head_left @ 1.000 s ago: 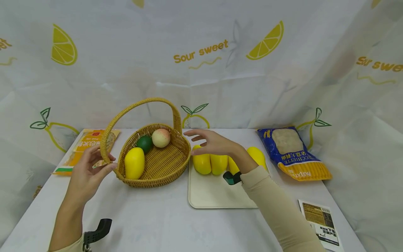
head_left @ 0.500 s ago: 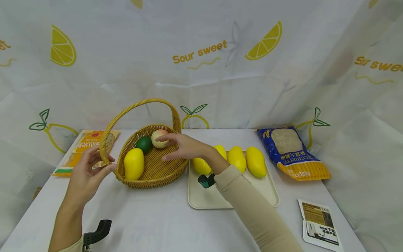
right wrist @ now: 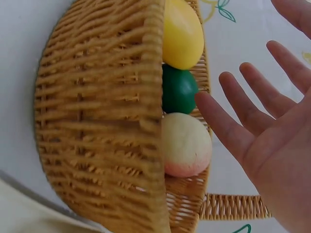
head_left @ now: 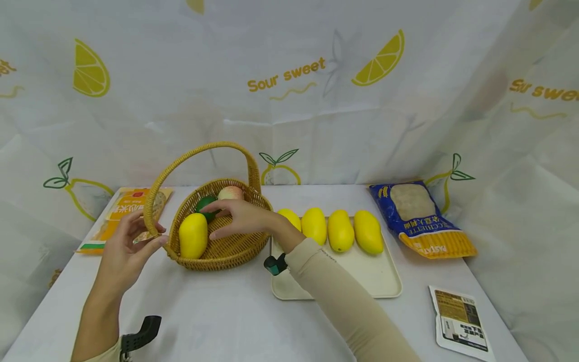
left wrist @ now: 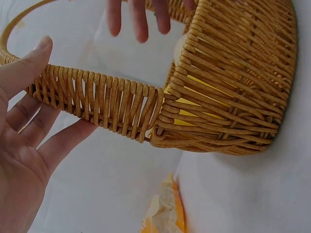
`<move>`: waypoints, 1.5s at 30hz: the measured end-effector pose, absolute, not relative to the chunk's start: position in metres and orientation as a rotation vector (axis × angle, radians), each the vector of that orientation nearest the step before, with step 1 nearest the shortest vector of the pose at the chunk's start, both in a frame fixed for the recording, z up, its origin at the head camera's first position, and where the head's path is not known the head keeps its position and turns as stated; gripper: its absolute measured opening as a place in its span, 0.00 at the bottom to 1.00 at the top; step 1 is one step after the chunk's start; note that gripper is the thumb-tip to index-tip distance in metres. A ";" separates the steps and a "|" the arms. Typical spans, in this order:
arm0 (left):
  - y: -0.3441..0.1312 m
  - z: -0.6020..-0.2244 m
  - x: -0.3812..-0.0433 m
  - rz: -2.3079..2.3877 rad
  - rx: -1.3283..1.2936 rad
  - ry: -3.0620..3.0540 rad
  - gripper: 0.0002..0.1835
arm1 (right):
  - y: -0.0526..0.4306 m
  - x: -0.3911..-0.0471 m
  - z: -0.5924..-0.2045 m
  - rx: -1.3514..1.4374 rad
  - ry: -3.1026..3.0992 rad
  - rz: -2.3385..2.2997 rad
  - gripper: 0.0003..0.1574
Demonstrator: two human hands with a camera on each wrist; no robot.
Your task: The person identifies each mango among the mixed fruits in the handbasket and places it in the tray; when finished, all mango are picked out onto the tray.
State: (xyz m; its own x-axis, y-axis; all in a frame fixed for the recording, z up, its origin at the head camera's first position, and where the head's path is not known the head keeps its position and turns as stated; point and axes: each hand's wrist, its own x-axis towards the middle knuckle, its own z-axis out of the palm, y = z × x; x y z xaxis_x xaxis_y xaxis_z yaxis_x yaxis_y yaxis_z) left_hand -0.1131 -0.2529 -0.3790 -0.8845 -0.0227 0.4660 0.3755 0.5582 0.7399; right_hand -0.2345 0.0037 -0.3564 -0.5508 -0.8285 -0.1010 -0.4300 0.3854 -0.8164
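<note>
My left hand (head_left: pixel 123 251) holds the lower left end of the arched handle (left wrist: pixel 92 92) of a wicker basket (head_left: pixel 237 247), thumb on one side and fingers on the other. Inside the basket lie a yellow mango (head_left: pixel 193 235), a dark green round fruit (right wrist: pixel 178 90) and a pale peach with a pink blush (right wrist: pixel 187 145). Over the basket reaches my right hand (head_left: pixel 244 218), fingers spread and holding nothing. In the head view its fingertips overlap the green fruit and come close to the mango; contact cannot be told.
Right of the basket, a cream tray (head_left: pixel 362 281) carries several yellow mangoes (head_left: pixel 341 231). A blue and orange pasta bag (head_left: pixel 418 218) lies at the back right. Nearer sits a white packet (head_left: pixel 461 322). Behind the basket's left side is an orange food bag (head_left: pixel 119 213).
My right hand has moved left from above the tray's mangoes to over the basket, past the peach toward the green fruit and mango. The left hand keeps its hold on the handle.
</note>
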 end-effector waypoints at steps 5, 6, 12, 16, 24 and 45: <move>-0.254 -0.379 -0.113 -1.281 -0.290 -2.362 0.36 | -0.014 -0.234 -0.356 -1.118 2.121 -1.059 0.42; -0.254 -0.379 -0.113 -1.282 -0.289 -2.362 0.36 | -0.018 -0.235 -0.355 -1.117 2.127 -1.050 0.42; -0.255 -0.380 -0.113 -1.288 -0.287 -2.359 0.37 | -0.039 -0.237 -0.352 -1.135 2.135 -0.994 0.41; -0.257 -0.381 -0.112 -1.287 -0.287 -2.361 0.37 | -0.050 -0.237 -0.353 -1.142 2.127 -0.986 0.41; -0.258 -0.381 -0.112 -1.286 -0.289 -2.355 0.37 | -0.067 -0.244 -0.357 -1.065 2.202 -0.938 0.38; -0.253 -0.380 -0.114 -1.272 -0.283 -2.377 0.36 | -0.076 -0.247 -0.369 -0.880 2.391 -0.797 0.33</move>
